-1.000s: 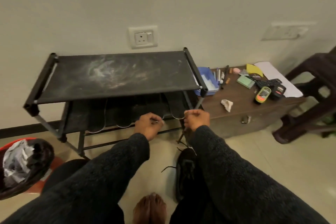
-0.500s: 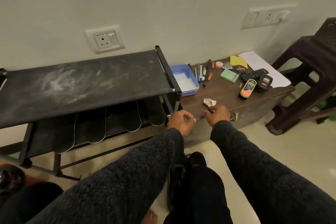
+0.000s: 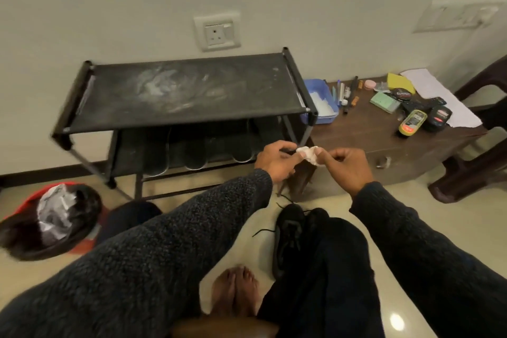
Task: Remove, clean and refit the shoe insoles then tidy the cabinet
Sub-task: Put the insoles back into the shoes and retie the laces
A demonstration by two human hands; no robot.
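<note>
1. The left hand and the right hand are raised side by side in front of the shoe rack, just right of centre in the view.
2. Both hands hold one small crumpled white cloth between them; the left fingers are curled and pinch its 9 o'clock end, the right fingers are curled and pinch its 3 o'clock end.
3. The rack stands against the wall at 11 o'clock from the hands; its top shelf is black and smeared with pale dust.
4. On the rack's lower shelf a row of dark insoles lies side by side, rounded ends hanging over the front edge.
5. A black laced shoe lies on the floor at 6 o'clock from the hands, beside a dark trouser leg.
6. The low wooden counter sits at 2 o'clock, touching the rack's right side, carrying a blue tray, pens, polish tins and paper.
7. A red bin lined in black, with crumpled paper inside, sits at 8 o'clock.
</note>
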